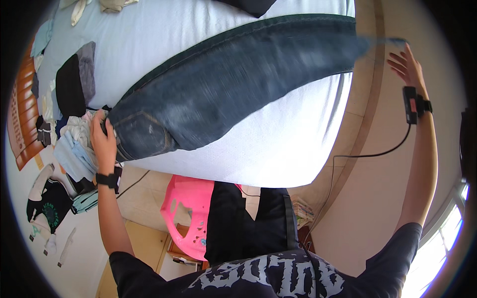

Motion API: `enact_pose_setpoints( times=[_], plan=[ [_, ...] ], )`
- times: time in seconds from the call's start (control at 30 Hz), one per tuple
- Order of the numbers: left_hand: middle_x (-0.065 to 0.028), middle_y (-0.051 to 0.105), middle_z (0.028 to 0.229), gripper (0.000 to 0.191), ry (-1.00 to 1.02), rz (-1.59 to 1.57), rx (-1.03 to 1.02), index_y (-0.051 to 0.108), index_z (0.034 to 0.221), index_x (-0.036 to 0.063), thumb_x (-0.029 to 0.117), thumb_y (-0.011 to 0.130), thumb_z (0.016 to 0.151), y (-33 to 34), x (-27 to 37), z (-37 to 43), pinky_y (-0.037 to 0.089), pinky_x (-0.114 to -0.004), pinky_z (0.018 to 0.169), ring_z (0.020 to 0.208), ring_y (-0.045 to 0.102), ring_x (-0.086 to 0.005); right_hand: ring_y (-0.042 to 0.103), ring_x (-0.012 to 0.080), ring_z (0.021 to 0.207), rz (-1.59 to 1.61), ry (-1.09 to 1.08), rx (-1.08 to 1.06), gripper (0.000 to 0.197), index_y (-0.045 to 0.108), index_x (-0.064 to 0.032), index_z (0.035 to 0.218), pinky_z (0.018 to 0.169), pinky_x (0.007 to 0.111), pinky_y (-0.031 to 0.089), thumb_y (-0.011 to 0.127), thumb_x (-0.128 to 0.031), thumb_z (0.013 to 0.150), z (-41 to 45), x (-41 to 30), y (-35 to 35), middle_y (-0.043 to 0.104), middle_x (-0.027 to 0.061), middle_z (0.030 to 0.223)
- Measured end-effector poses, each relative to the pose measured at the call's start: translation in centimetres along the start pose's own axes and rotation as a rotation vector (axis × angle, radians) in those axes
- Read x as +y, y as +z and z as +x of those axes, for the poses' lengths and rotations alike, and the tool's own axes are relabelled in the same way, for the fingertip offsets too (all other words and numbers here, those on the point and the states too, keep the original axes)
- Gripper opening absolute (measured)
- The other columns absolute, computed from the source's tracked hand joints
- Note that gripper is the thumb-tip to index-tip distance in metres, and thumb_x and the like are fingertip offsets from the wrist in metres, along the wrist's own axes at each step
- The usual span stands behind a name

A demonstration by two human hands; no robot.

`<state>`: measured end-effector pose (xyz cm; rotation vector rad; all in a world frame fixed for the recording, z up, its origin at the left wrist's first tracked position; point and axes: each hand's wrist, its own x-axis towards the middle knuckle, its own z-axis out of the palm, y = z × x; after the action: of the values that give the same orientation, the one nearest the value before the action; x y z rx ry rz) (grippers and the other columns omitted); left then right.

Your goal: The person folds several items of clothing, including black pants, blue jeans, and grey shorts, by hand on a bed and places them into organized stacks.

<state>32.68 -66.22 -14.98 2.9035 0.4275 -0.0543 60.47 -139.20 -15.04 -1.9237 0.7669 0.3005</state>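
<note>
A pair of dark blue jeans [231, 89] stretches across the bed, with a back pocket [143, 134] at the left end. My left hand [103, 138] grips the jeans at the waist, thumb on the near side. The leg end is blurred at the bed's right edge. Beyond it, a thin blurred dark strip [397, 40] reaches a fingertip of my right hand [407, 67]. That hand is raised over the floor with several fingers spread; whether it pinches the strip is unclear. Each wrist wears a black strap, the right one carrying a small cabled device [410, 105].
The bed [283, 145] has a pale cover. Crumpled clothes [76, 143] lie left of my left hand, near black and grey garments [70, 85]. A pink plastic chair [186, 216] is by my legs. A black cable [357, 155] hangs at right beside the wall [372, 208].
</note>
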Motion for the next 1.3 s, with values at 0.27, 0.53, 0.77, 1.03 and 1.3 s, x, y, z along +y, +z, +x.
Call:
enact_pose_setpoints(
  times=[0.27,0.53,0.77,1.03,1.3],
  plan=[
    [-0.0261,0.037,0.136,0.071,-0.154,-0.026,0.358,0.03,0.138,-0.0056,0.028,0.067,0.087,6.2,2.7,-8.3,0.026,-0.046,0.108,0.129,0.034,-0.0382,0.069,0.0239,0.077,-0.17,0.021,-0.256,0.056,0.058,0.0048,0.107,0.067,0.032,0.056,0.051,-0.049,0.094,-5.3,9.1,7.8,0.067,0.018,0.094],
    [-0.0144,0.06,0.111,0.067,-1.013,-1.75,0.363,0.055,0.117,-0.0033,0.051,0.069,0.081,9.8,4.5,-10.4,0.042,-0.035,0.097,0.113,0.054,-0.0222,0.067,0.0234,0.088,0.66,0.207,-0.526,0.036,0.061,-0.0056,0.085,0.085,0.034,0.053,0.058,-0.04,0.093,-10.2,9.9,14.6,0.068,0.0121,0.087],
    [-0.0077,0.062,0.12,0.046,-1.13,-1.854,0.285,0.059,0.117,-0.0002,0.035,0.066,0.088,9.5,4.0,-9.5,0.047,-0.033,0.09,0.105,0.059,-0.0204,0.057,0.012,0.063,0.655,0.152,-0.057,0.02,0.063,-0.0066,0.085,0.066,0.031,0.051,0.061,-0.025,0.093,-10.6,12.0,16.4,0.054,-0.0001,0.064],
    [-0.0143,0.057,0.126,0.047,-1.296,-1.598,0.031,0.052,0.124,-0.0001,0.029,0.065,0.09,7.2,0.4,-15.4,0.043,-0.04,0.1,0.114,0.055,-0.0246,0.068,0.0203,0.064,0.219,0.401,-0.36,0.035,0.06,0.0008,0.08,0.058,0.028,0.054,0.053,-0.03,0.097,-22.8,17.0,11.3,0.066,0.0133,0.07],
    [-0.0025,0.048,0.101,0.046,-0.647,-0.613,0.314,0.045,0.117,0.0022,0.022,0.071,0.085,3.6,-2.1,-14.4,0.038,-0.03,0.095,0.094,0.05,-0.0124,0.064,0.0162,0.072,-0.618,-0.539,-0.28,0.017,0.06,0.0029,0.085,0.065,0.029,0.05,0.067,-0.013,0.086,-21.7,6.4,14.6,0.066,0.0096,0.078]
  ],
)
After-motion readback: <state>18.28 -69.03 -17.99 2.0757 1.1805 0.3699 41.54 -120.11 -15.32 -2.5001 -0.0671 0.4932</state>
